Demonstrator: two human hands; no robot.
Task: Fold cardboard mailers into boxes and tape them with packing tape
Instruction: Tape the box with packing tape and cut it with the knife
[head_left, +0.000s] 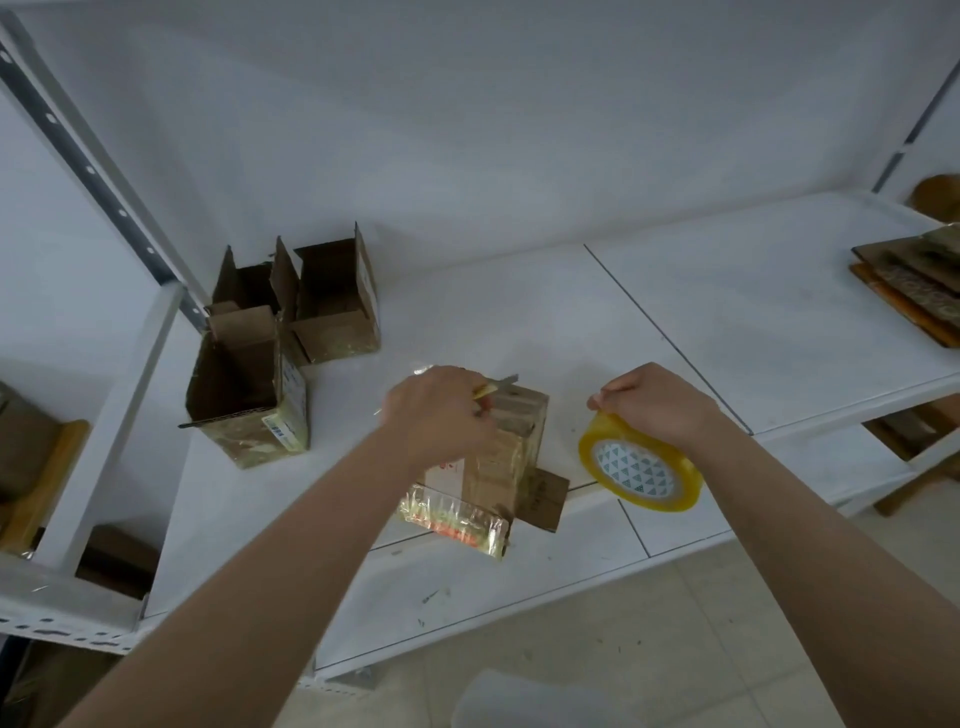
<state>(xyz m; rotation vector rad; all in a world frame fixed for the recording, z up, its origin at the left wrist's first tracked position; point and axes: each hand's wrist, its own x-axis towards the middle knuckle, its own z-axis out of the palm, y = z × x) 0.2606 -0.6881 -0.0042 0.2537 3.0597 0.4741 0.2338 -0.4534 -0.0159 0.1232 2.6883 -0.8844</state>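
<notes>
Hanging below the right hand (657, 402) grip, tape roll (640, 469); left hand (439, 410) holds a cutter (496, 387) over the box (498, 457).

White shelving unit filled most of the view: flat white shelf surface (519, 312) made of panels, thin dark seams between them, a few small dark scuffs near the front edge. Plain white wall (467, 104) sat directly behind the shelf. Perforated grey metal upright (88, 166) ran diagonally at upper left; a second upright (914, 119) was at upper right. Lower white shelf level (62, 587) showed at far left, with a punched metal edge strip. Floor (675, 649) at bottom right was pale beige tile with faint grout lines. Lighting was dim, even and cool, with soft shadows.
</notes>
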